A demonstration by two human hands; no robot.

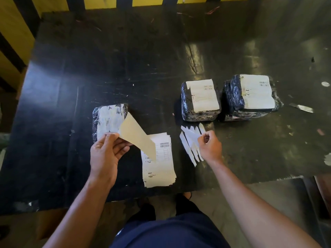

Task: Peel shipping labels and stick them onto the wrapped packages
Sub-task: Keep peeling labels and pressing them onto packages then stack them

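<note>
My left hand (107, 154) pinches a tan-backed label sheet (138, 136) by its corner, held tilted above the stack of printed shipping labels (159, 169). Behind it lies a black-wrapped package (109, 120) with a worn white patch on top. My right hand (210, 145) has its fingers curled at a fan of thin white peeled strips (190, 142) lying on the table; whether it pinches one is unclear. Two more wrapped packages, one in the middle (200, 100) and one at the right (250, 97), each carry a white label with a barcode.
The black table (125, 68) is scuffed, with paper scraps (302, 107) at its right side. Yellow and black barriers stand behind and to the left. The table's front edge runs just in front of my legs.
</note>
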